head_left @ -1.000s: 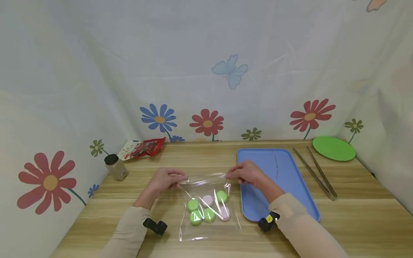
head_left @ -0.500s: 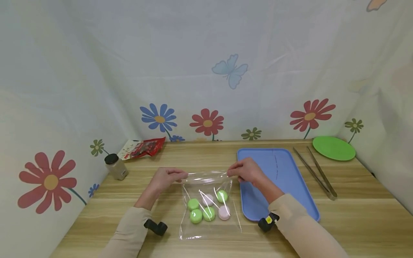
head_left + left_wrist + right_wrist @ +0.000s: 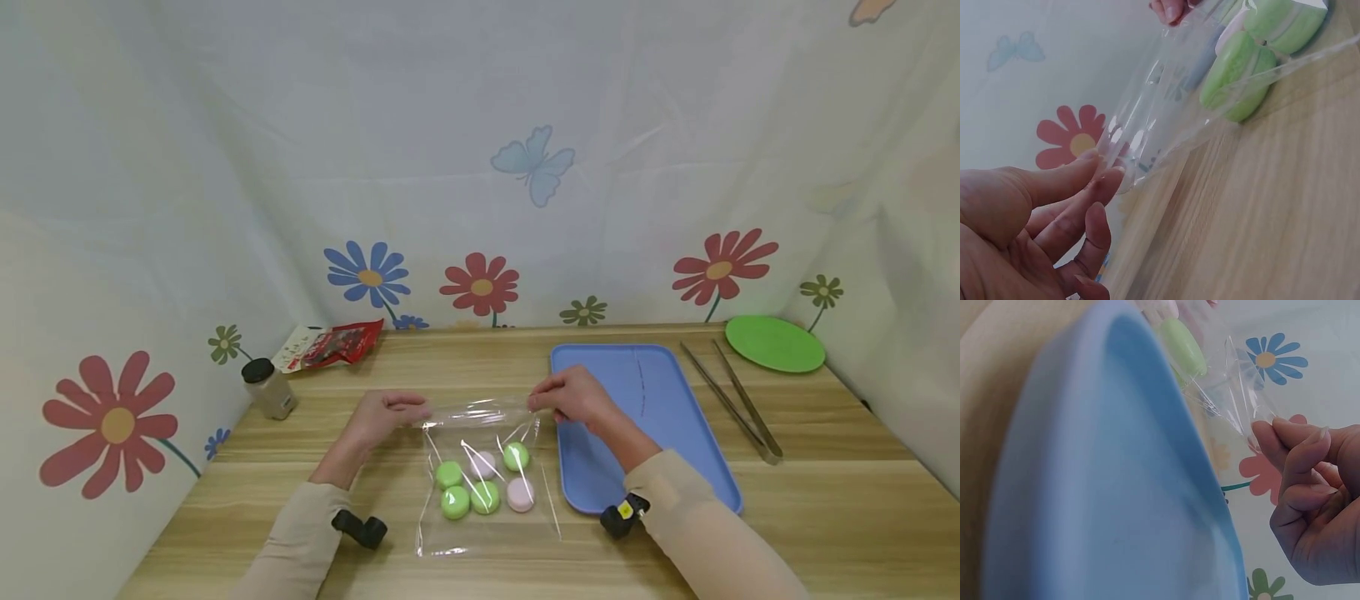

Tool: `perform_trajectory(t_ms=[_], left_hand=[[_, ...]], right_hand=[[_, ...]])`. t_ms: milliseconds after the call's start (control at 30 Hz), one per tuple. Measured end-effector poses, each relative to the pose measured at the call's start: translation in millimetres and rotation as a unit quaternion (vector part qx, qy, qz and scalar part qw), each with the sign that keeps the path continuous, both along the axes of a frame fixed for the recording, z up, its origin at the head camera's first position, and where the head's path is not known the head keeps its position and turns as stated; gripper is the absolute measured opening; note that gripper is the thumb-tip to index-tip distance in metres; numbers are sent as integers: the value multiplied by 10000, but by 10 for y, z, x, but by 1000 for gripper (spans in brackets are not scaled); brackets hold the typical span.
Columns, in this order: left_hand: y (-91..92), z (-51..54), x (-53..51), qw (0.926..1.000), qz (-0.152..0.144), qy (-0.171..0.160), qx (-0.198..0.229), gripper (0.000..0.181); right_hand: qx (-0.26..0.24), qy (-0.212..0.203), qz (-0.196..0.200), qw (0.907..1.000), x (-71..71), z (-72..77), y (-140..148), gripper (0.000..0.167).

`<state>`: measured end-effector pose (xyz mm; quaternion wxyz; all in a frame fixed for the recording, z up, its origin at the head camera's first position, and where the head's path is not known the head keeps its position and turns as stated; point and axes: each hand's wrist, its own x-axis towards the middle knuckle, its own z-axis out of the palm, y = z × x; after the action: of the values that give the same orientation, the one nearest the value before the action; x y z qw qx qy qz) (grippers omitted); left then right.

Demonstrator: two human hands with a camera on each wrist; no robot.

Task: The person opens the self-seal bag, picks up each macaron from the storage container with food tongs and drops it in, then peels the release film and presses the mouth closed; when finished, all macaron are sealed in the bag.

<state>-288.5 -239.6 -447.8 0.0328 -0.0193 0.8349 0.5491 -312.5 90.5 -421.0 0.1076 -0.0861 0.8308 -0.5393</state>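
Observation:
A clear plastic bag (image 3: 495, 529) lies in the middle of the wooden table, its far edge raised. Several macarons, green (image 3: 455, 502) and pale pink (image 3: 521, 494), sit inside it. My left hand (image 3: 382, 418) pinches the far left corner between thumb and forefinger; the left wrist view shows that hand (image 3: 1047, 219) at the corner, other fingers loosely bent. At the far right corner my right hand (image 3: 573, 396) pinches the film with thumb and forefinger. In the right wrist view the right hand (image 3: 1316, 500) has its remaining fingers curled.
A blue tray (image 3: 652, 467) lies right of the bag, under my right forearm. Metal tongs (image 3: 738, 404) and a green plate (image 3: 775, 343) are farther right. Back left are a black-lidded jar (image 3: 270, 390) and a red-and-white packet (image 3: 330, 346). A flowered curtain (image 3: 420, 192) stands behind.
The bag's far edge has risen slightly and looks straighter than a second ago. My left fingers have shifted slightly left; both hands stay at its corners.

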Motion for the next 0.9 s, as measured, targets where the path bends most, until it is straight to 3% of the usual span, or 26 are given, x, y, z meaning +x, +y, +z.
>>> perform_trajectory(t_ms=[633,900], left_hand=[[-112,-3,-5,9987,-374,-291,-188,38],[-158,35,9,9947,-918,-471,-20,50]], right_hand=[[124,22,14,9999,-1,-2,1,12],[67,19,6,10000,-12,-20,3,11]])
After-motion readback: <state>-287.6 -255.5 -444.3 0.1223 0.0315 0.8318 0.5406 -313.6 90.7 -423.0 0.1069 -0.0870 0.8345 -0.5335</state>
